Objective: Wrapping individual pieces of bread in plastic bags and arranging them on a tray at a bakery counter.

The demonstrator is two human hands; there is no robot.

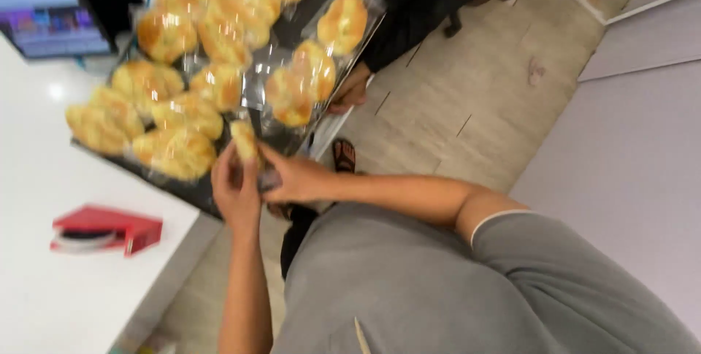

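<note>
Your torso: the grey shirt (438,288) fills the near frame, with both your forearms reaching up and away to the counter's edge
Counter: the white counter (44,252) carries a red tape dispenser (106,230) to your left, well apart from your hands
Tray: the dark tray (285,29) of wrapped golden buns lies just beyond your hands, its long axis running away to the upper right
Co-worker: another person's hand (349,95) grips the tray's far right edge
Your hands: your left hand (235,190) and right hand (296,177) are close together, both closed on one wrapped bun (244,139)
Bun: it stands roughly upright between your fingertips at the tray's near edge, equally near both hands
</note>
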